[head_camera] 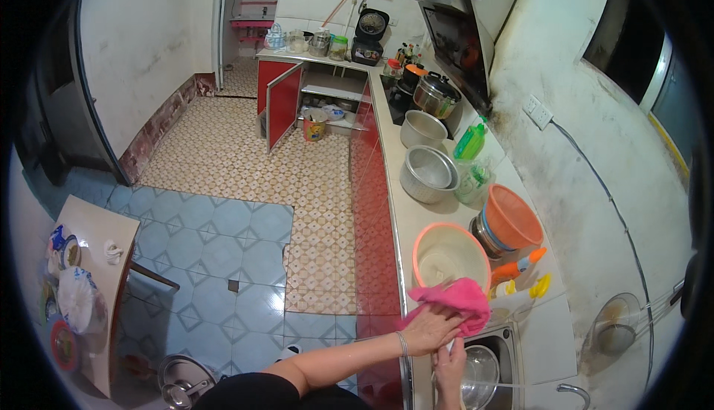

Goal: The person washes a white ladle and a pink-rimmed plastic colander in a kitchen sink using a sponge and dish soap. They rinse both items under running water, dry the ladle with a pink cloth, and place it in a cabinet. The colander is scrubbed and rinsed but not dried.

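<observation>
My left hand (428,329) lies over a bright pink cloth (466,305), its fingers pressed into the folds. Just below it, at the sink's edge, my right hand (449,361) grips a small white object (450,345), most of it hidden under the cloth and fingers, so I cannot tell what it is. The cloth overlaps the near rim of a pale plastic basin (440,256) with a pink rim. Beside my right hand, a metal bowl (481,374) sits in the steel sink (510,348).
A faucet (574,392) reaches in at the lower right. Along the counter stand an orange basket (516,214), an orange bottle (516,265), nested metal pots (427,173), a green bottle (470,141) and a pressure cooker (437,94). A red cabinet door (284,106) hangs open. A table (106,298) holds dishes.
</observation>
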`<control>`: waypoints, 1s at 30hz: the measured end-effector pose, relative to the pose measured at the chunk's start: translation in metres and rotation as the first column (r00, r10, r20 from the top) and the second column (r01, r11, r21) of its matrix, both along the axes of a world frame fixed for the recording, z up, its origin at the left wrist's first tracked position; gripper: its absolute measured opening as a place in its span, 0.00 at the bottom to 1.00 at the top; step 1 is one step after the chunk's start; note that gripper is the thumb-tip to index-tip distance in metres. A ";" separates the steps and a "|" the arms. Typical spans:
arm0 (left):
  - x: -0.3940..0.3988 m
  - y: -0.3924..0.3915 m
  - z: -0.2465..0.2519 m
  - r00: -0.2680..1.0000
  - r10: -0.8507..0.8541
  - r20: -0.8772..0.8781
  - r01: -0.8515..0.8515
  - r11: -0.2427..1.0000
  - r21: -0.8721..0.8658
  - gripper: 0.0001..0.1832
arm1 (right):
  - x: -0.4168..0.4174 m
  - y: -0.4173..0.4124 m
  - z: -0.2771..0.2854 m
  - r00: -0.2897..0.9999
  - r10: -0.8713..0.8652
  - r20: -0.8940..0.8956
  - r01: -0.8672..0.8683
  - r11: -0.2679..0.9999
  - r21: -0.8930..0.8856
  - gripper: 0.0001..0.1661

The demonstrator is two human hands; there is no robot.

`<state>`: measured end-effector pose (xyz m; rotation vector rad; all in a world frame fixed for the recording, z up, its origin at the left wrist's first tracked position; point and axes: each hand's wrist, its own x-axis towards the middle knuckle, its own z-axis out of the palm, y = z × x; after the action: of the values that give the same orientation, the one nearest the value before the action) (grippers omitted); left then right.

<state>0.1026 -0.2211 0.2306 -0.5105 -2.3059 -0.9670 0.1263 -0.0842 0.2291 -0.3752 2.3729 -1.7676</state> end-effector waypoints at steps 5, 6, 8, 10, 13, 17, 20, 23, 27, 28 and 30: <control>-0.012 -0.006 0.005 0.986 0.156 -0.066 -0.158 0.987 -0.036 0.23 | 0.017 -0.023 0.009 0.997 -0.075 -0.001 0.075 0.997 -0.023 0.23; -0.014 -0.009 0.008 0.974 0.224 -0.035 -0.227 0.970 -0.092 0.23 | 0.017 -0.023 0.006 0.995 -0.078 -0.069 0.083 0.993 0.078 0.25; -0.018 -0.017 0.008 0.934 0.353 -0.060 -0.356 0.933 -0.046 0.22 | 0.015 -0.036 0.020 0.996 -0.016 -0.084 0.031 0.983 0.180 0.29; -0.030 -0.025 0.012 0.981 0.193 -0.007 -0.190 0.970 0.152 0.21 | 0.014 -0.047 0.032 0.989 0.010 -0.145 0.030 0.962 0.272 0.29; -0.037 -0.034 0.006 0.986 0.164 -0.003 -0.153 0.927 0.343 0.21 | 0.014 -0.046 0.037 0.983 0.041 -0.179 0.011 0.960 0.281 0.29; -0.028 -0.049 0.011 0.971 0.046 0.233 -0.219 0.557 0.801 0.16 | 0.015 -0.044 0.052 0.999 0.030 0.030 -0.034 0.990 0.136 0.25; -0.029 -0.069 0.007 0.644 -0.692 -0.328 -0.076 -0.484 0.872 0.24 | 0.021 -0.047 0.062 0.943 -0.015 0.333 0.129 0.938 -0.322 0.13; -0.006 -0.052 -0.003 0.460 -0.838 -0.294 -0.258 -0.443 0.858 0.22 | 0.015 -0.055 0.056 0.887 0.106 0.449 0.126 0.881 -0.456 0.11; -0.002 -0.059 0.013 0.438 -0.899 -0.018 -0.002 -0.021 1.000 0.25 | 0.023 -0.060 0.042 0.899 0.063 0.433 0.122 0.915 -0.385 0.13; -0.007 -0.051 0.013 0.556 -0.831 -0.002 0.003 -0.001 1.000 0.21 | 0.024 -0.062 0.037 0.914 0.049 0.402 0.108 0.927 -0.358 0.13; -0.018 -0.046 0.010 0.660 -0.746 0.089 -0.144 -0.009 0.989 0.16 | 0.027 -0.070 0.018 0.983 0.021 0.184 0.026 0.968 -0.248 0.13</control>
<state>0.0849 -0.2668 0.2402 -0.0443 -1.1309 -3.0763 0.1535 -0.1542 0.2474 -0.2257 2.0324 -2.0129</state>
